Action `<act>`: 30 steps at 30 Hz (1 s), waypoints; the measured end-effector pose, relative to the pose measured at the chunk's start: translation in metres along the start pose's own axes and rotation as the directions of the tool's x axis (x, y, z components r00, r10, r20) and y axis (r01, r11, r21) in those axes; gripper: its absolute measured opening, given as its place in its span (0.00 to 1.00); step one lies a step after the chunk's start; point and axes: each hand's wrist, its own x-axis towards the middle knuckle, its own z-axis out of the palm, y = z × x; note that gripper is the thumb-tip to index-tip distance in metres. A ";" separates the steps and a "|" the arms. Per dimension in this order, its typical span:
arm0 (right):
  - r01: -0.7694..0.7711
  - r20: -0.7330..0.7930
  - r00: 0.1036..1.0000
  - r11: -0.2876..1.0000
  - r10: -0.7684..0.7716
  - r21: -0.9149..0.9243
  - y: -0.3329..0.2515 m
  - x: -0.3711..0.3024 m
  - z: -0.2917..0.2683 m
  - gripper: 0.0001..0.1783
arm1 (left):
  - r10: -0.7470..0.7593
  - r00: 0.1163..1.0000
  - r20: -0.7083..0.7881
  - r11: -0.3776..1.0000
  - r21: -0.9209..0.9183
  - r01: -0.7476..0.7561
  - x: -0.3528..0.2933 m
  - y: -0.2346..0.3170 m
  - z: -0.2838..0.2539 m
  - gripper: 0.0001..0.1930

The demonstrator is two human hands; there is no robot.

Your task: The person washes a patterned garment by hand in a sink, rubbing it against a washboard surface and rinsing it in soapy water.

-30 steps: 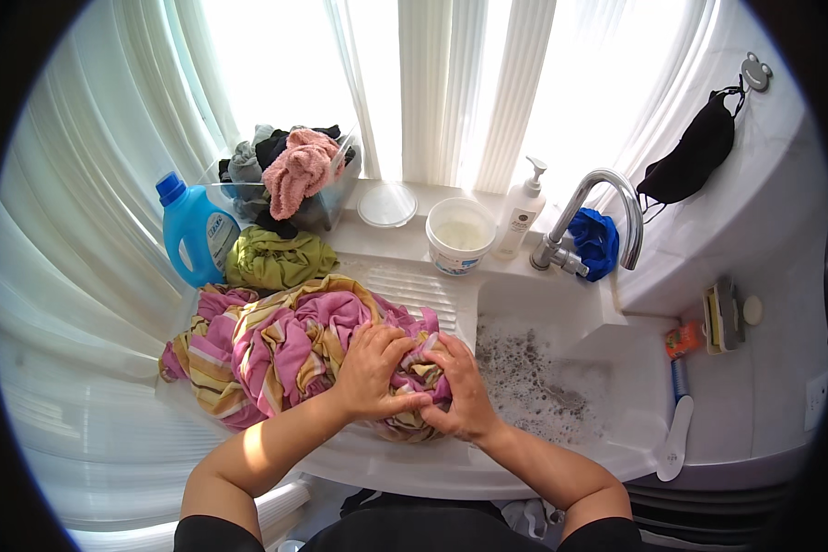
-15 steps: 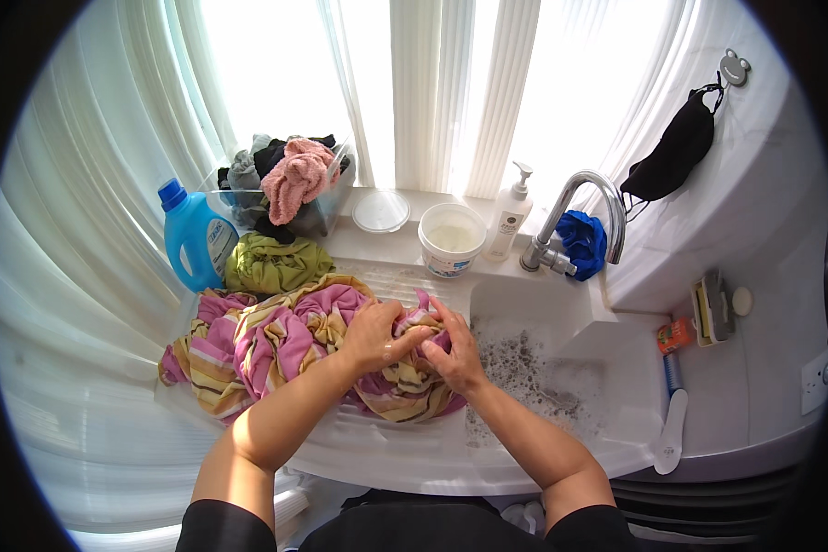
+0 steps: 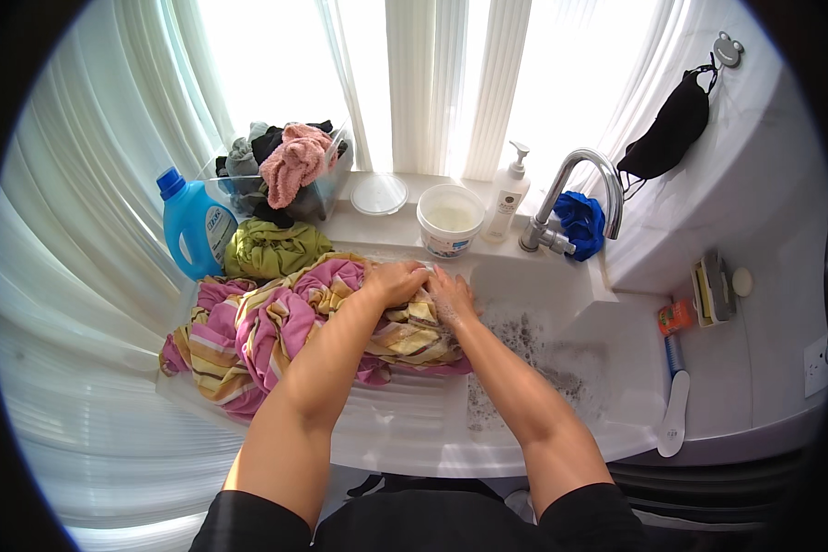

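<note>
A large wet cloth with pink, yellow and brown stripes (image 3: 271, 331) lies bunched over the ridged washboard side of the white sink (image 3: 405, 391). Both hands are at its right-hand part, close together near the sink's back edge. My left hand (image 3: 397, 281) presses down on the cloth with its fingers bent into the folds. Beside it, my right hand (image 3: 451, 296) grips the cloth's yellow and brown end, with suds on its skin. The fingertips of both are partly hidden. Greyish foam (image 3: 524, 354) floats in the basin to the right.
Behind the cloth stand a blue detergent bottle (image 3: 193, 225), a green cloth (image 3: 276, 247) and a clear bin of laundry (image 3: 317, 198). A white tub (image 3: 450, 221), its lid (image 3: 379, 195), a pump bottle (image 3: 506, 198) and the curved tap (image 3: 570, 184) line the back. A white-handled brush (image 3: 674, 414) lies right.
Both hands have moved away from me, toward the back of the sink, pushing the cloth's right part along. The arms are stretched further out. The view has shifted slightly.
</note>
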 end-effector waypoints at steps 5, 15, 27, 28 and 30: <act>0.489 -0.131 0.871 0.862 -0.473 0.134 0.040 -0.122 -0.005 0.40 | 0.471 0.825 -0.312 0.865 -0.020 -0.501 -0.128 0.046 -0.022 0.29; 0.478 -0.328 0.861 0.839 -0.389 0.260 0.042 0.024 0.036 0.20 | -0.086 0.832 -0.548 0.994 -0.100 0.038 -0.024 0.041 0.006 0.14; 0.728 -0.576 0.592 0.681 -0.563 0.083 0.050 -0.141 0.049 0.26 | 0.463 0.689 -0.557 0.839 0.025 -0.543 -0.171 0.055 0.003 0.14; 0.720 -0.579 0.613 0.682 -0.537 0.128 0.050 -0.111 0.053 0.23 | 0.434 0.716 -0.547 0.869 0.043 -0.493 -0.153 0.049 0.008 0.13; 0.576 -0.503 0.775 0.755 -0.382 0.313 0.027 -0.056 0.032 0.17 | 0.253 0.775 -0.579 0.946 -0.021 -0.325 -0.093 0.041 0.015 0.14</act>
